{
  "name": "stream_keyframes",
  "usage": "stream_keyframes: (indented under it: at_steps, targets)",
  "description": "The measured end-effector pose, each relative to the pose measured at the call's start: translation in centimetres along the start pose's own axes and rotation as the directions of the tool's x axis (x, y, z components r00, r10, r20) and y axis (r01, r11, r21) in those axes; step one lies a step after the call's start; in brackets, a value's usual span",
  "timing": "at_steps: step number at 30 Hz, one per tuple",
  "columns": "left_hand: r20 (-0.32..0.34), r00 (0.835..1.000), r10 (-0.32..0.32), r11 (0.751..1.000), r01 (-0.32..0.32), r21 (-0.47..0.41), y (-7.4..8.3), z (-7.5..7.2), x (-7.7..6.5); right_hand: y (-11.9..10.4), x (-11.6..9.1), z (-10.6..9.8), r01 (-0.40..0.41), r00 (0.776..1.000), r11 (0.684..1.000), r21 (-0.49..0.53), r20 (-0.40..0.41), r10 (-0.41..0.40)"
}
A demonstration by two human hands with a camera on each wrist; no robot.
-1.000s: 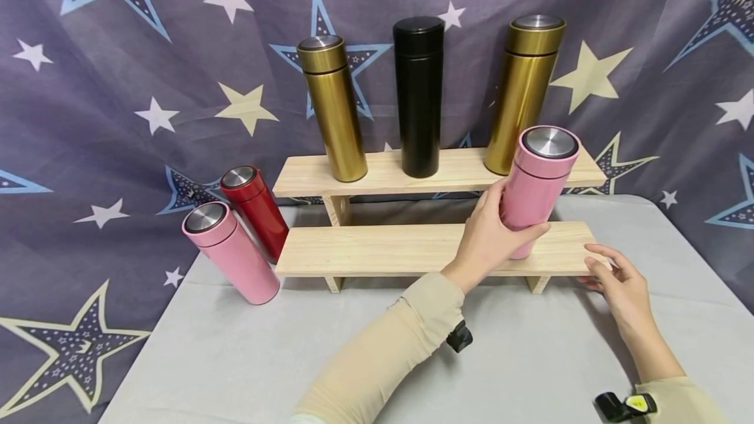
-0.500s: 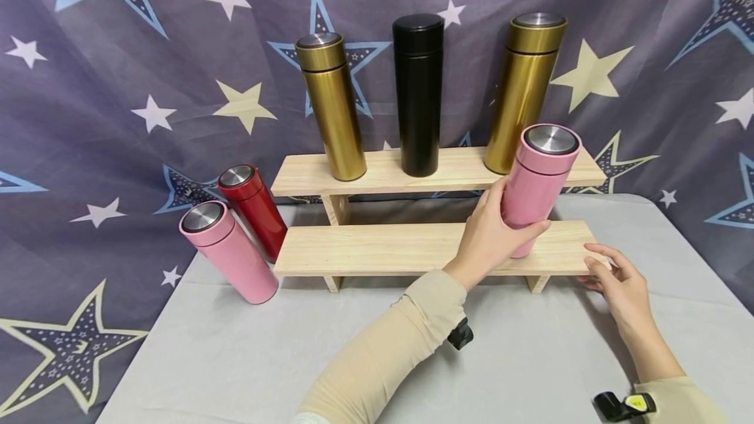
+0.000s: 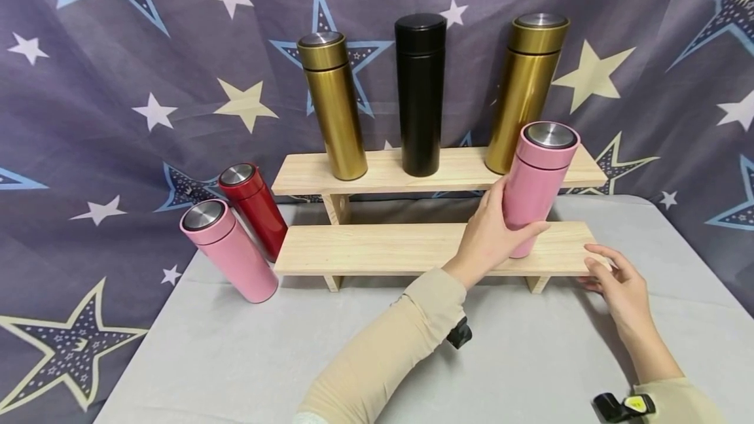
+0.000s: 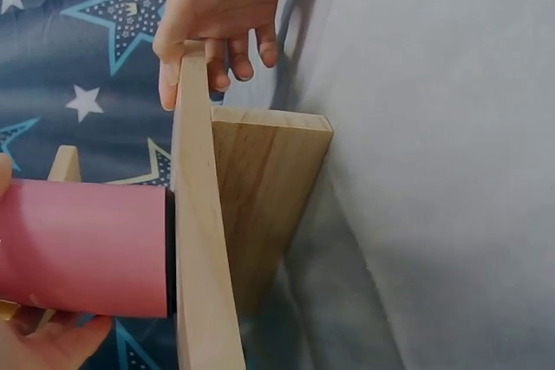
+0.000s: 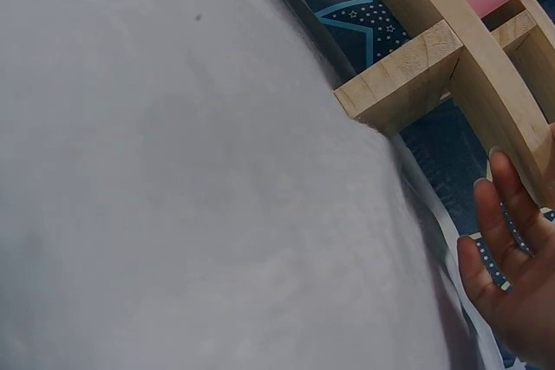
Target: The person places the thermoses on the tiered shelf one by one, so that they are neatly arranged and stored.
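Observation:
My left hand (image 3: 491, 234) holds a pink thermos bottle (image 3: 538, 178) with a steel-topped lid, thumb in front and fingers round its left side. The bottle stands upright at the right part of the lower board of a two-tier wooden shelf (image 3: 365, 247). In the left wrist view the bottle's dark base (image 4: 170, 253) meets the board, with no clear gap. My right hand (image 3: 621, 286) pinches the right end of that lower board. In the left wrist view its thumb and fingers lie on opposite faces of the board; the right wrist view shows fingers (image 5: 499, 223) beneath it.
On the upper board (image 3: 383, 172) stand a gold bottle (image 3: 334, 110), a black bottle (image 3: 420, 97) and another gold bottle (image 3: 524, 97). Left of the shelf, a red bottle (image 3: 256, 211) and a second pink bottle (image 3: 235, 257) stand on the grey-covered table (image 3: 235, 358). A star-patterned curtain (image 3: 194, 51) hangs behind.
The bottle in my left hand has straightened very slightly, its lid shifting a touch. Both hands otherwise keep their places, and the view moves only a little.

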State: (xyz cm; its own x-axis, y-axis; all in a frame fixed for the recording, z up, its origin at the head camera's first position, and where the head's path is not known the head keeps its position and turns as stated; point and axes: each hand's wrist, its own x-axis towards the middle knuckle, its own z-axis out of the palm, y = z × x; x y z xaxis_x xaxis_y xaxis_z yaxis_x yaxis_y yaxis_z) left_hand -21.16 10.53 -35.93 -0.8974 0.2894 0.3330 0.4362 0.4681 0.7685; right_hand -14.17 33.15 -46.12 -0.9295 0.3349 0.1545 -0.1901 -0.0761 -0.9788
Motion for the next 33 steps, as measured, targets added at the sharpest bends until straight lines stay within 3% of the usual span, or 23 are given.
stream_keyframes:
  at_steps: [5,10,17,24,33]
  targets:
    - [0.037,0.999,-0.021,0.998,0.019,0.067,-0.2,-0.8,-1.0,0.0,0.0,0.1,-0.002,1.000,1.000,-0.007,-0.005,0.002]
    - [0.043,0.999,-0.033,0.994,0.028,0.102,-0.4,-2.5,-2.9,0.1,0.0,0.1,-0.004,1.000,1.000,-0.008,-0.005,0.004]
    - [-0.010,1.000,-0.009,0.998,0.009,0.067,-1.0,-5.3,-5.9,0.1,0.0,0.1,0.004,1.000,1.000,0.014,-0.005,-0.004]
    - [-0.062,0.998,0.018,0.996,-0.013,0.083,-3.0,-8.6,-9.0,0.1,0.0,0.0,0.007,1.000,1.000,0.015,-0.007,-0.007]
    - [-0.194,0.981,-0.017,0.993,0.038,0.110,-5.9,-13.6,-12.0,0.2,0.0,0.1,0.008,1.000,1.000,0.022,-0.009,-0.008]
